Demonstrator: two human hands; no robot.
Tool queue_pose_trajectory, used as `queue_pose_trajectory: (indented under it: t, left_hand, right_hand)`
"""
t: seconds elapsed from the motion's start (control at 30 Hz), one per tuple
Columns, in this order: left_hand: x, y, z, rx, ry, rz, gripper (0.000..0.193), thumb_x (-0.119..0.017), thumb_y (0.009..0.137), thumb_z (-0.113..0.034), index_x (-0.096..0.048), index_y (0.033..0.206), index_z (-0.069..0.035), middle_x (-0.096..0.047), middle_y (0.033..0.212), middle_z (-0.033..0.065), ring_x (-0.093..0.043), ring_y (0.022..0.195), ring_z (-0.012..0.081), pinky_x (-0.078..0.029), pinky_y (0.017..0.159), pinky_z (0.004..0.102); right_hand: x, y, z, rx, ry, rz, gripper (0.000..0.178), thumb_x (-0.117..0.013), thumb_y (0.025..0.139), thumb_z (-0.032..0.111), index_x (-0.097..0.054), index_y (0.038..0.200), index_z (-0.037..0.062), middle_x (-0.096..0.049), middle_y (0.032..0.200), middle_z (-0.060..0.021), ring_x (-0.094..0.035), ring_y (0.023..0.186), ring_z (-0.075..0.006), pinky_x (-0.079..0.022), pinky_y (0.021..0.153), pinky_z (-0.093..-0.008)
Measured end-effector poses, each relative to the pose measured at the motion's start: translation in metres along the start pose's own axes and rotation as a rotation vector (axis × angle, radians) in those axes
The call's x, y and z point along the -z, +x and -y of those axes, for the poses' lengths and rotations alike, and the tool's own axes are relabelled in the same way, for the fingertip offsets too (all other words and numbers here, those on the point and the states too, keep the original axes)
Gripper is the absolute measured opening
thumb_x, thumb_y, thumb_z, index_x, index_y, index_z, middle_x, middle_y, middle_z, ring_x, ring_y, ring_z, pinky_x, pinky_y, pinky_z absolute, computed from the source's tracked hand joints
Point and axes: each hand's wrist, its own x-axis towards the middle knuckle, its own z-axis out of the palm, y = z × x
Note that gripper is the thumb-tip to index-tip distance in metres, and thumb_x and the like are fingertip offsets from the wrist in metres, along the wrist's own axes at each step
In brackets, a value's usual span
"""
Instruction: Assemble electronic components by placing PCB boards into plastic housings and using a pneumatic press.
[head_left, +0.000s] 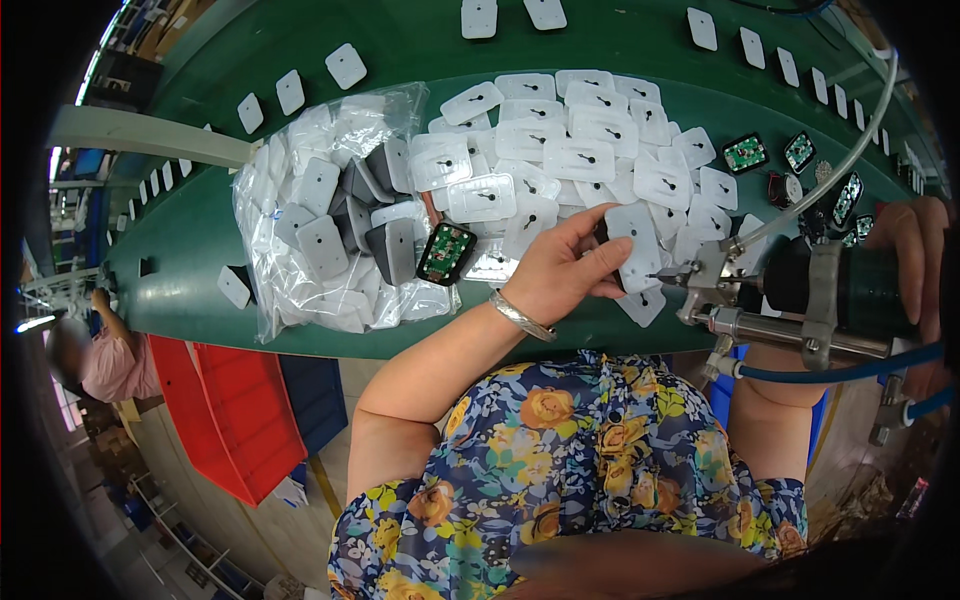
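My left hand [565,258] pinches a pale grey plastic housing [632,240] with a dark back, thumb on its face and fingers behind. A silver bracelet circles that wrist. My right hand [908,265], at the right edge, is wrapped round the black body of a power screwdriver [868,285] with a metal clamp and nozzle. The screwdriver's thin tip points left and meets the lower right part of the housing; whether it presses on a screw I cannot tell. Behind the housing spreads a heap of white plastic covers [580,158], each with a small dark keyhole-shaped mark.
A clear plastic bag [335,285] of housings lies left on the green table [180,300]. Green circuit boards in black shells [447,253] lie beside the bag and at right. Hoses [850,160] run to the screwdriver. Red bins [240,410] and a co-worker [115,360] are left.
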Motion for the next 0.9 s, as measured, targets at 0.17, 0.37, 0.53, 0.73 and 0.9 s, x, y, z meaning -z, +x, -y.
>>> queue_pose_trajectory:
  t: [0.17, 0.37, 0.53, 0.73, 0.9]
  left_hand:
    - [-0.003, 0.001, 0.001, 0.005, 0.0, 0.024, 0.046, -0.057, 0.09, -0.021, -0.042, 0.129, -0.003, -0.058, 0.092, 0.0045, -0.059, 0.076, 0.0091, -0.055, 0.065, 0.0214]
    - [-0.005, 0.003, 0.0, 0.01, -0.02, 0.019, 0.047, -0.059, 0.089, -0.021, -0.043, 0.128, -0.002, -0.057, 0.089, 0.0041, -0.058, 0.072, 0.0088, -0.055, 0.062, 0.0209]
    - [-0.007, 0.0, -0.005, 0.01, 0.006, 0.002, 0.05, -0.061, 0.087, -0.02, -0.042, 0.129, -0.002, -0.057, 0.085, 0.0037, -0.058, 0.072, 0.0091, -0.055, 0.062, 0.021]
    - [0.001, -0.009, -0.008, -0.047, 0.029, 0.0, 0.049, -0.061, 0.087, -0.019, -0.042, 0.13, -0.002, -0.058, 0.086, 0.0037, -0.059, 0.075, 0.0098, -0.055, 0.063, 0.0229]
    - [0.012, -0.014, -0.021, -0.129, -0.011, -0.087, 0.044, -0.059, 0.087, -0.014, -0.045, 0.127, -0.004, -0.059, 0.09, 0.0021, -0.058, 0.079, 0.009, -0.052, 0.064, 0.0228]
  right_hand:
    - [0.002, -0.002, 0.002, 0.015, 0.007, -0.01, 0.057, -0.062, 0.086, 0.026, -0.035, 0.132, 0.0056, -0.055, 0.086, -0.0074, -0.051, 0.063, -0.0175, -0.041, 0.048, -0.0269]
    - [0.005, -0.004, 0.001, 0.021, 0.011, 0.004, 0.058, -0.062, 0.086, 0.026, -0.035, 0.132, 0.0051, -0.055, 0.086, -0.0074, -0.051, 0.063, -0.0175, -0.041, 0.049, -0.027]
    - [0.0, -0.004, -0.002, 0.014, 0.014, 0.019, 0.058, -0.062, 0.086, 0.026, -0.035, 0.132, 0.0048, -0.055, 0.086, -0.0074, -0.051, 0.063, -0.0174, -0.041, 0.049, -0.027]
    - [-0.006, -0.001, -0.001, 0.045, 0.033, 0.032, 0.058, -0.062, 0.086, 0.026, -0.035, 0.132, 0.0043, -0.055, 0.086, -0.0074, -0.051, 0.063, -0.0174, -0.041, 0.049, -0.0271]
    - [-0.023, 0.002, 0.011, 0.072, 0.013, 0.022, 0.058, -0.062, 0.085, 0.026, -0.035, 0.132, 0.004, -0.055, 0.085, -0.0075, -0.051, 0.063, -0.0174, -0.041, 0.049, -0.0271]
